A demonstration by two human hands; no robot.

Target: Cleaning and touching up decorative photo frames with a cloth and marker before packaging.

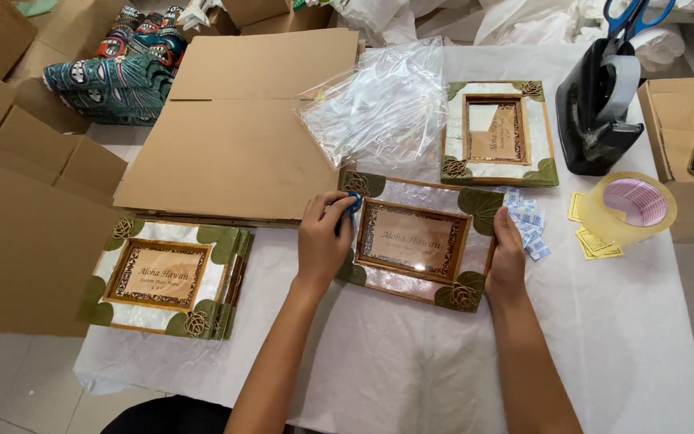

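Where the white cloth covers the table (604, 337), the head camera shows a picture frame (415, 239) lying flat and slightly tilted near the middle, held at both short edges. The left hand (323, 237) rests on the frame's left edge, fingers curled narrowly round a small blue object (353, 204) pressed near the upper left corner. The right hand (508, 259) lies along the frame's right edge, fingers together and flat against the side, clasping nothing else.

Just beyond the frame's top edge a crumpled clear plastic bag (379, 108) overlaps a flat sheet of cardboard (242, 137), whose lower edge runs close behind the left hand. A second frame (498, 133) lies beyond on the right, apart from the held one. A stack of frames (166, 277) sits near the table's left edge, well apart from the left hand. Small blue-and-white stickers (528, 221) lie just beside the right hand, and a tape roll (632, 207) and black tape dispenser (596, 108) stand farther right. Bare cloth lies open in front of the frame, towards the near edge.
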